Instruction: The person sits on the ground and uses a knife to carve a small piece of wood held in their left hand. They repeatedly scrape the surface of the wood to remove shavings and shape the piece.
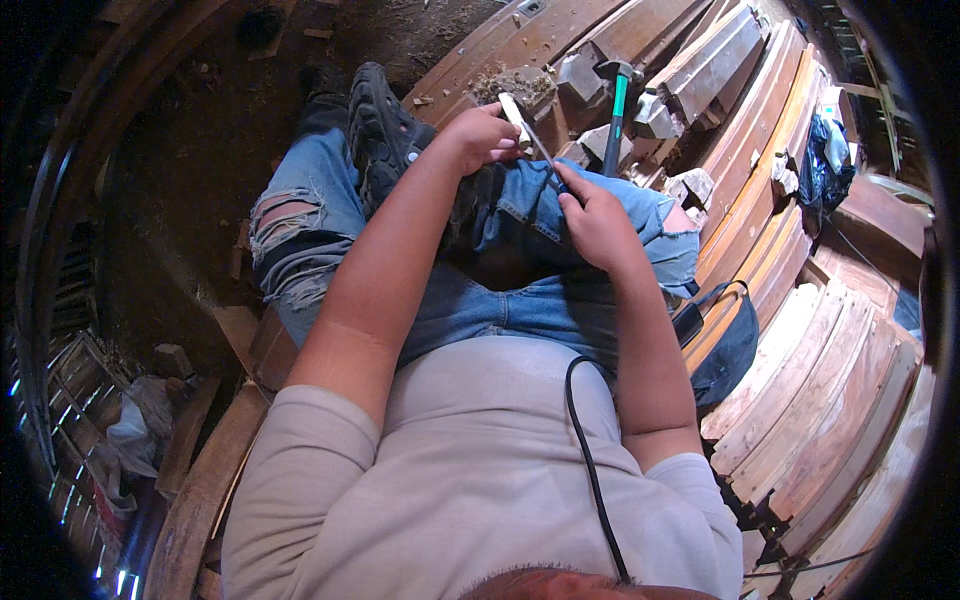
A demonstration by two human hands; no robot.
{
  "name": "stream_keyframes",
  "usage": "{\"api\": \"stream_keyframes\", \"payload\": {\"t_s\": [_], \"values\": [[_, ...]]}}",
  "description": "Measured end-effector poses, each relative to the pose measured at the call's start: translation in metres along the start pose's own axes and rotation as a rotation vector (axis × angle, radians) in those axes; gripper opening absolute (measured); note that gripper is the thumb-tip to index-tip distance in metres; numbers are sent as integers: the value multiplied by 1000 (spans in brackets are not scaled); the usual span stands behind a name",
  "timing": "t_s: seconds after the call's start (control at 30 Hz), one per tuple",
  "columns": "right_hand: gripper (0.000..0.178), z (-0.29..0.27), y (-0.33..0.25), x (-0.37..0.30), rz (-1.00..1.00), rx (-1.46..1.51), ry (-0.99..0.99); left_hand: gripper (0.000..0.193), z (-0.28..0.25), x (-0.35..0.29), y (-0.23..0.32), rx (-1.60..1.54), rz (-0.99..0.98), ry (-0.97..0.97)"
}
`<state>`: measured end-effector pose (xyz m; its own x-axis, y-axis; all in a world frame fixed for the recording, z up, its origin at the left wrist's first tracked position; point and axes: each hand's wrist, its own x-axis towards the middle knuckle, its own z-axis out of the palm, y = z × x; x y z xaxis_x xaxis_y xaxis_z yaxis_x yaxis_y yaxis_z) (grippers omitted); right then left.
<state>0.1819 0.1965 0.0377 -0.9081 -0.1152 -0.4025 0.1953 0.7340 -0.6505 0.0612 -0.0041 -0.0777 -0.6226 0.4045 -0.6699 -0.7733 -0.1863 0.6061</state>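
My left hand [482, 136] is closed round a small, pale, elongated piece [514, 112] that looks like wood, held out above my bent leg. In my right hand [598, 218] is a slim metal-bladed hand tool [543, 148], gripped by its handle. The blade points up and to the left, and its tip is close to or touching the pale piece; I cannot tell which. Whether it is a knife, a file or a chisel does not show clearly. A hammer [616, 112] with a green and black handle lies just beyond my right hand.
Long wooden boards [750, 190] are stacked to the right, with pale planks [800, 390] nearer me. Wood blocks [582, 76] and shavings [512, 86] lie ahead. A dark blue plastic bag [828, 165] sits far right. Curved timber [205, 490] is at lower left.
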Motion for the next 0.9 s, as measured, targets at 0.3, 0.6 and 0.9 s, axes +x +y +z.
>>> {"api": "stream_keyframes", "payload": {"t_s": [0.3,0.6,0.9], "values": [[49,6,0,10,10,-20,16,46,-2,3,-1,-7,-6,-29],[50,15,1,10,31,-15,48,34,-1,0,2,2,-16,-19],[50,14,-4,11,55,-9,33,34,-2,0,2,4,-9,-6]]}}
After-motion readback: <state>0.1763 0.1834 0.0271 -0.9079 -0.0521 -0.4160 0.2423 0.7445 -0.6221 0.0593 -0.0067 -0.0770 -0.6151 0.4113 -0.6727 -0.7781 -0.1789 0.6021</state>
